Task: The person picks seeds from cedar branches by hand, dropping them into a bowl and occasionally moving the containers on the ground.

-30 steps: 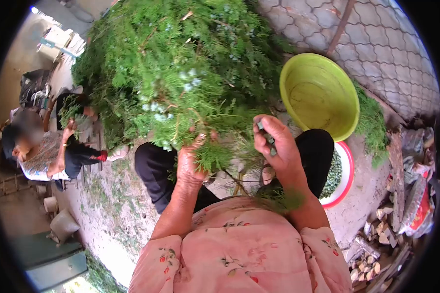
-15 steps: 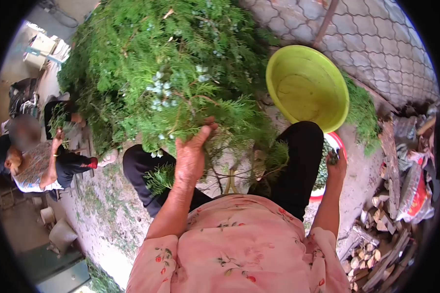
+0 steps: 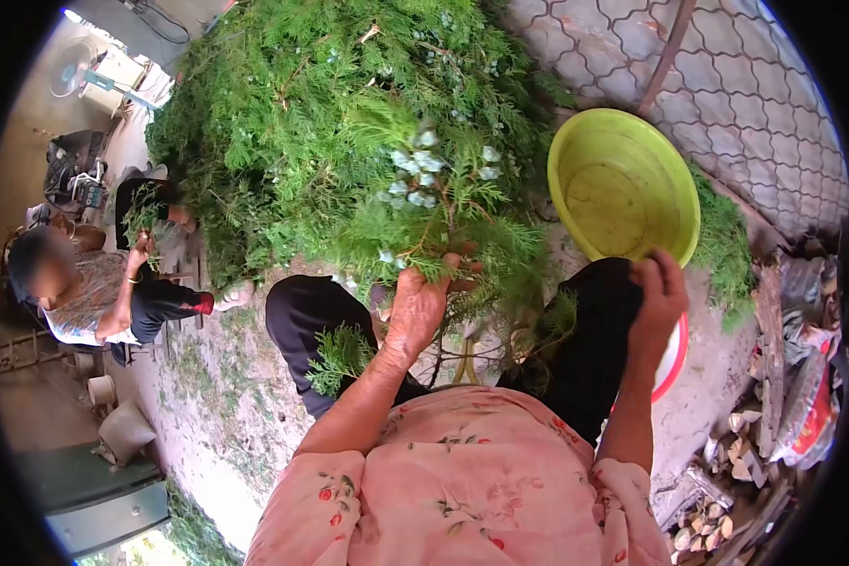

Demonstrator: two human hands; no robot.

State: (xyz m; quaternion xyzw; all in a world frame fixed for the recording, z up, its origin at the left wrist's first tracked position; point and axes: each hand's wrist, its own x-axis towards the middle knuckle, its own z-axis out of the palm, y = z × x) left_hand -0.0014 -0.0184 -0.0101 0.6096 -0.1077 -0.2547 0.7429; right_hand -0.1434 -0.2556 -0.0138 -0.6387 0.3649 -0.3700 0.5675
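My left hand (image 3: 419, 307) is closed around the stem of a green branch (image 3: 443, 212) that carries several pale blue-green cones (image 3: 415, 170). The branch spreads above my lap, in front of a large heap of similar greenery (image 3: 302, 123). My right hand (image 3: 658, 302) is raised over my right knee, close to the near rim of the yellow-green basin (image 3: 623, 189); its fingers are bent, and whether anything is between them cannot be made out. Under the right forearm, a red-rimmed white container (image 3: 672, 363) is mostly hidden.
A co-worker (image 3: 85, 288) sits at the left, holding a small sprig (image 3: 143, 209). Chopped wood (image 3: 717, 528) and a red and white sack (image 3: 811, 410) lie at the right. A patterned wall (image 3: 726, 104) stands behind the basin.
My right hand has moved up and forward from the red-rimmed container toward the basin. My left hand still grips the branch. The whole view has shifted a little.
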